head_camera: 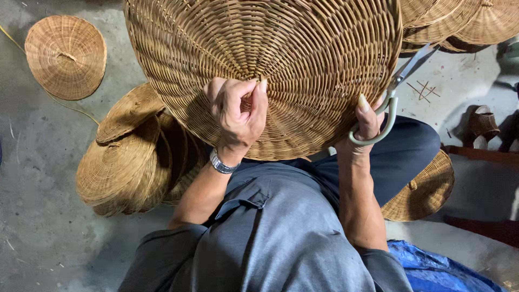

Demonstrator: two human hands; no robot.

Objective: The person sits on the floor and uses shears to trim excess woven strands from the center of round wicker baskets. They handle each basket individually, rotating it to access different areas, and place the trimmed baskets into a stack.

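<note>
- Wicker everywhere: a lone lid (pixel 66 57) lies left of the big tray (pixel 265 70), and a stack (pixel 135 157) of lids sits below-left of it.
- The tray stands tilted on the person's lap; it looks light, stiff and brittle at the strands, best gripped by the rim.
- The left hand (pixel 238 113) pinches a strand on the tray's face.
- The right hand (pixel 365 127) steadies the tray's right rim, fingers through scissors (pixel 392 100).
- The tray's top is cut off; the blade tips are hard to make out; 1 more lid (pixel 427 189) lies below-right.

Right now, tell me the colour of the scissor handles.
Pale grey-green, seen in the head view, on the scissors in the right hand.
</note>
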